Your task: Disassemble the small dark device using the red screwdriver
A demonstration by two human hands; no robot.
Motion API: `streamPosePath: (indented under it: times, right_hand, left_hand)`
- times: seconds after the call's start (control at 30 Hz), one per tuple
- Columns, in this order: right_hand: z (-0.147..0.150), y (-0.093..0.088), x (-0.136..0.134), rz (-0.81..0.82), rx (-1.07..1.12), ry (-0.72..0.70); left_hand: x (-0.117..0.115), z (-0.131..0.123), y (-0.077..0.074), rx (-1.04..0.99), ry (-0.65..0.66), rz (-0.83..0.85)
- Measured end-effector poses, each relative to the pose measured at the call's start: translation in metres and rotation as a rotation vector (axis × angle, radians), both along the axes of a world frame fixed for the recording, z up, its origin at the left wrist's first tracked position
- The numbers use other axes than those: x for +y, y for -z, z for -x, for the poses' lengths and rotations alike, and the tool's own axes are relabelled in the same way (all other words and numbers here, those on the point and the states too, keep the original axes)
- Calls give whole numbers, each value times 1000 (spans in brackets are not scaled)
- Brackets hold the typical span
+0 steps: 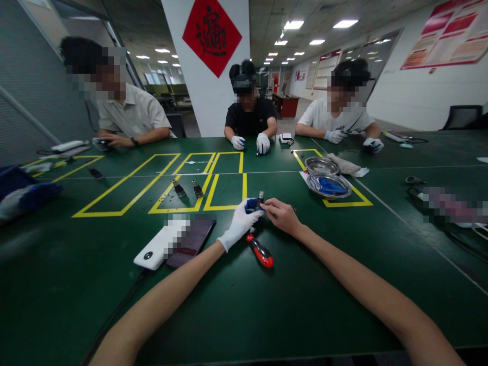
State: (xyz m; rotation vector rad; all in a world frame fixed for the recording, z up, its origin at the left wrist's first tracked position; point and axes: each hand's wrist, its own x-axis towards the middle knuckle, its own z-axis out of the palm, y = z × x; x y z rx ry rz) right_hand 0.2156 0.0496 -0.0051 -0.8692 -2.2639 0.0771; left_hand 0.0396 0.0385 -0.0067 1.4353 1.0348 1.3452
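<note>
My left hand [244, 219], in a white glove with a blue palm, is closed around a dark tapered cylinder with a metal tip [260, 197], held upright above the table. Bare, my right hand [281, 214] reaches in from the right with its fingers pinched together against the cylinder's side. Anything small between those fingertips is hidden. A screwdriver [261, 251] with a red and black handle lies just below both hands, its front end partly out of sight under the glove. Two similar dark cylinders [178, 188] [197, 189] stand farther left on the table.
A white power bank [154, 249] and dark phone [190, 244] lie left of my forearm, with a cable. Metal bowls [345, 193], one holding blue-and-white cloth, sit at right. Yellow tape [125, 209] marks the green table [305, 310]. Three people work across it.
</note>
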Motion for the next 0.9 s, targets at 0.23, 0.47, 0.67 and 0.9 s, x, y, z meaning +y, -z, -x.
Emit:
streamPosePath:
  times: [0.23, 0.47, 0.67, 0.9]
  right_hand:
    - [0, 1, 0, 31, 117, -37]
    - [0, 0, 4, 248, 143, 29]
    - [-2, -4, 6, 271, -102, -161]
    - [-2, -2, 10, 268, -160, -155]
  left_hand:
    - [1, 0, 3, -41, 8, -17]
    - [5, 4, 3, -165, -73, 55]
    - [8, 6, 3, -181, -87, 50]
    - [6, 3, 0, -245, -12, 111]
